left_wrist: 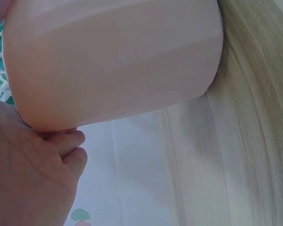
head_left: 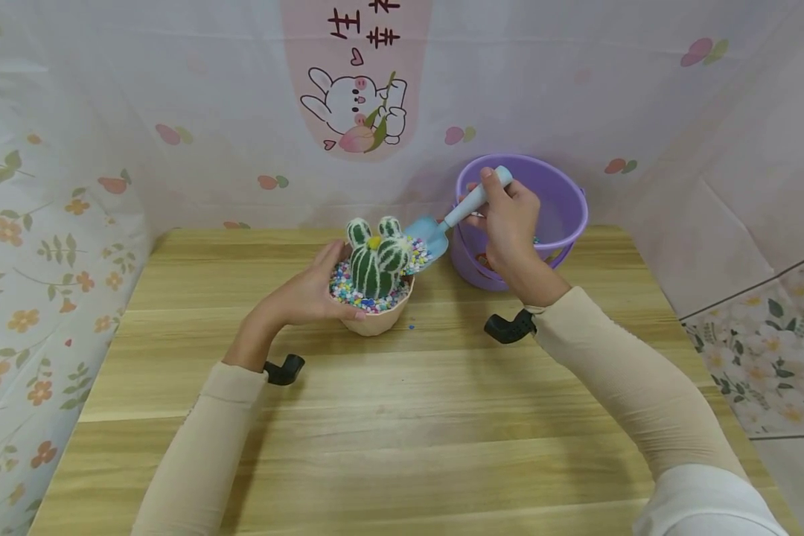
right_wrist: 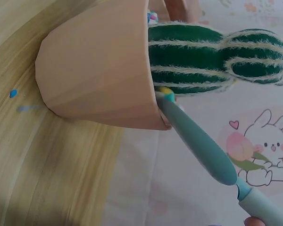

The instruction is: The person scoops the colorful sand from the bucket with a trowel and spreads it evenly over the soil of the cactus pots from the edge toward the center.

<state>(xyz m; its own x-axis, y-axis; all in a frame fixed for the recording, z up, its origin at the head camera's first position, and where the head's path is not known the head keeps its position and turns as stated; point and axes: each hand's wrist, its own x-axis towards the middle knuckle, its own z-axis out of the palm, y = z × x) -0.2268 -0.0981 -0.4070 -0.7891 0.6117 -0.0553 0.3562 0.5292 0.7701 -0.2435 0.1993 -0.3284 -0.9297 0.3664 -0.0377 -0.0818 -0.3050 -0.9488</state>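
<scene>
A green cactus (head_left: 374, 269) with white fuzzy stripes stands in a faceted peach pot (head_left: 377, 323), bedded in multicoloured pebbles (head_left: 351, 296). My left hand (head_left: 308, 292) grips the pot's left side, thumb at the front of the rim and fingers behind. My right hand (head_left: 513, 223) holds a light blue toy shovel (head_left: 432, 237) by its pale handle. The blade carries more coloured pebbles and tilts down at the pot's right rim, beside the cactus. In the right wrist view the shovel (right_wrist: 203, 146) has its tip right at the rim.
A purple bucket (head_left: 566, 205) stands at the back right, behind my right hand, with a few coloured bits inside. One blue pebble (head_left: 412, 327) lies on the wooden table (head_left: 388, 447) in front of the pot. A printed cloth (head_left: 228, 112) hangs behind.
</scene>
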